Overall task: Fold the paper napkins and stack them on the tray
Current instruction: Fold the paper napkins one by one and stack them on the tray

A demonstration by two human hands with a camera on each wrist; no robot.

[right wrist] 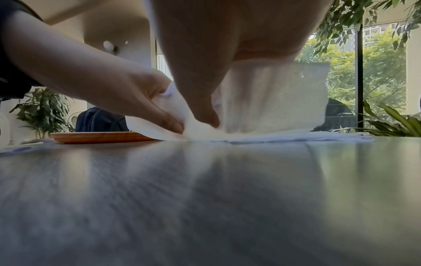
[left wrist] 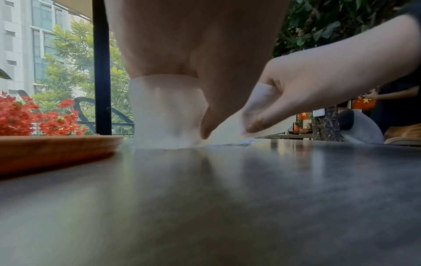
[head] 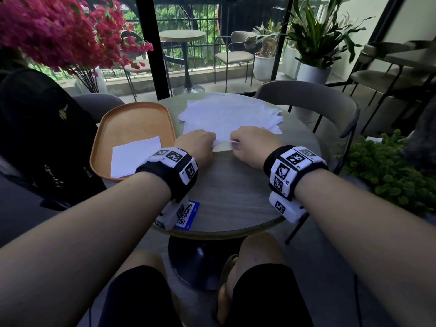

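A loose pile of white paper napkins (head: 230, 113) lies spread on the far half of the round table. My left hand (head: 197, 143) and right hand (head: 253, 143) sit side by side at the pile's near edge, each pinching the near edge of the top napkin (head: 223, 146) and lifting it off the table. The raised napkin (left wrist: 166, 115) hangs from my left hand's fingers, and the same sheet (right wrist: 273, 97) stands up under my right hand. An orange tray (head: 132, 121) at the left holds one folded white napkin (head: 133, 155).
A blue QR-code card (head: 187, 214) lies at the table's near edge. A black backpack (head: 42, 135) sits on the seat to the left, grey chairs (head: 313, 100) stand behind the table, and potted plants (head: 387, 168) crowd the right side.
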